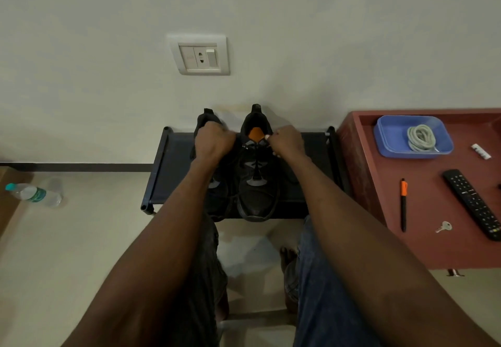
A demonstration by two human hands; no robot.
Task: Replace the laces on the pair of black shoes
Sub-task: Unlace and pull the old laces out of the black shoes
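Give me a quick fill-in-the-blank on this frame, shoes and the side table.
1. The pale coiled laces lie in a ____ tray.
2. The black shoes stand on a dark ____.
3. The pen has an ____ clip.
4. The bottle lies on the ____.

Missing: blue; rack; orange; floor

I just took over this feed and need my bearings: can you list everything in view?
shoes: two, black, side by side on the rack
rack: one, black, against the wall
tray: one, blue, on the red table
laces: one coil, pale, in the tray
red table: one, right
remote: one, black, table
pen: one, black and orange, table
key: one, silver, table
bottle: one, clear, floor left
socket: one, white, wall
left hand: on left shoe
right hand: at right shoe's collar
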